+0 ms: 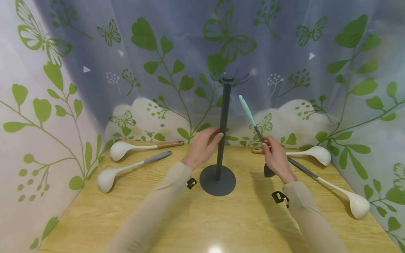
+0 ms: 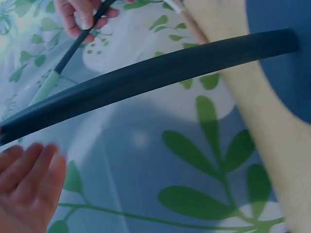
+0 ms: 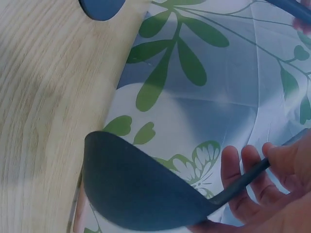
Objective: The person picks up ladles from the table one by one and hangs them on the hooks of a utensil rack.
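My right hand (image 1: 276, 158) pinches the dark shaft of a ladle (image 1: 248, 110) with a mint-green handle, held bowl down. The mint handle end points up and toward the stand. Its dark bowl (image 3: 141, 187) shows large in the right wrist view and is mostly hidden behind the hand in the head view. At the dark upright rack (image 1: 223, 116), my left hand (image 1: 204, 146) is beside the middle of the pole, thumb at the pole and fingers loosely extended. In the left wrist view, the fingers (image 2: 34, 177) lie just off the pole.
A round base (image 1: 218, 186) carries the pole, and bare hooks (image 1: 229, 79) ring its top. To the left lie a wooden-handled white ladle (image 1: 120, 150) and a grey-handled one (image 1: 107, 179). Two more white ladles, one wooden-handled (image 1: 317, 154) and one dark-handled (image 1: 359, 203), lie right. Printed curtains stand behind.
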A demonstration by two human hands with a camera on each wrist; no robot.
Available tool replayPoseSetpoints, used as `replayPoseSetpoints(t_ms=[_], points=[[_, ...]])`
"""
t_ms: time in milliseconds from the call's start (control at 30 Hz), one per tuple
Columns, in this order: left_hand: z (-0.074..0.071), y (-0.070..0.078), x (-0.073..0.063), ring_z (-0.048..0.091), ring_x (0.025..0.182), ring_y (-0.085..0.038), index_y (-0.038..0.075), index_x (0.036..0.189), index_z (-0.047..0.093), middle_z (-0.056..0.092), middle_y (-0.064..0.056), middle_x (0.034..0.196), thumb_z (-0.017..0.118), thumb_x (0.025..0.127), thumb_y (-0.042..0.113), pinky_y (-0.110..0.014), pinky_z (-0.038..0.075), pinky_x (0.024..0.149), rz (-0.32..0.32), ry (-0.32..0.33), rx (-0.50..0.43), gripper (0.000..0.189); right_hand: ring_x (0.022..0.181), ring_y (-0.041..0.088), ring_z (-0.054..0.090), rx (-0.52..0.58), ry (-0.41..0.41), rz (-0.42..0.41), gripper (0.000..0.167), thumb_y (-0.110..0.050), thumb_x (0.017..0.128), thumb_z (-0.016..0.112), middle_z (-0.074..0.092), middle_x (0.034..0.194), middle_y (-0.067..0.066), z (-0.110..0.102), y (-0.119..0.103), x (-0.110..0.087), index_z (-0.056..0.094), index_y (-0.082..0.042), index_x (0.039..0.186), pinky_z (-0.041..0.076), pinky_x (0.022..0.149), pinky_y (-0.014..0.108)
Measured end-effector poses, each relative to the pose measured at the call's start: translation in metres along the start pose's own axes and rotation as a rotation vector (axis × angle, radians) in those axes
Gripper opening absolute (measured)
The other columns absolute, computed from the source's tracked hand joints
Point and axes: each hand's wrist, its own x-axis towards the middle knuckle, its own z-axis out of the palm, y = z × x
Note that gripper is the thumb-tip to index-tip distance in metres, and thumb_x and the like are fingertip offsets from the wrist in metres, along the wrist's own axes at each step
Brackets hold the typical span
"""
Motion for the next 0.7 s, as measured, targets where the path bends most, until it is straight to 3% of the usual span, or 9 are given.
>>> replayPoseSetpoints(t_ms=[167, 333, 533, 700], points=[[-0.012, 0.014, 0.018, 0.068, 0.093, -0.021, 0.001, 0.118, 0.067, 0.070, -0.012, 0.109, 0.052, 0.103, 0.020, -0.032, 0.057, 0.079, 0.146, 0.251, 0.060, 0.027, 0.104, 0.040, 0.064, 0.050, -0.007, 0.016, 0.040, -0.020, 0.108, 0.038, 0.063, 0.116, 0.025, 0.001, -0.005, -0.001, 0.044, 0.000, 0.142, 0.052, 0.086, 0.055], [-0.027, 0.030, 0.038, 0.067, 0.092, -0.024, -0.001, 0.114, 0.067, 0.070, -0.016, 0.107, 0.054, 0.101, 0.014, -0.038, 0.057, 0.075, 0.244, 0.425, 0.059, 0.024, 0.104, 0.041, 0.064, 0.064, 0.010, -0.012, 0.039, -0.022, 0.108, 0.038, 0.064, 0.116, 0.024, 0.001, -0.012, 0.001, 0.046, -0.002, 0.140, 0.053, 0.085, 0.055], [-0.043, 0.049, 0.057, 0.066, 0.095, -0.023, -0.001, 0.116, 0.067, 0.069, -0.015, 0.110, 0.055, 0.100, 0.015, -0.027, 0.056, 0.076, 0.265, 0.511, 0.029, 0.026, 0.104, 0.039, 0.065, 0.065, 0.026, -0.018, 0.041, -0.023, 0.108, 0.039, 0.066, 0.117, 0.023, -0.002, -0.024, 0.005, 0.045, -0.003, 0.143, 0.054, 0.085, 0.054], [-0.049, 0.057, 0.064, 0.063, 0.102, -0.024, -0.003, 0.122, 0.063, 0.065, -0.017, 0.115, 0.058, 0.099, 0.015, -0.034, 0.057, 0.077, 0.305, 0.538, 0.044, 0.030, 0.102, 0.037, 0.067, 0.081, 0.038, -0.021, 0.038, -0.021, 0.107, 0.041, 0.067, 0.116, 0.021, -0.002, -0.035, 0.008, 0.048, -0.005, 0.141, 0.055, 0.086, 0.053]])
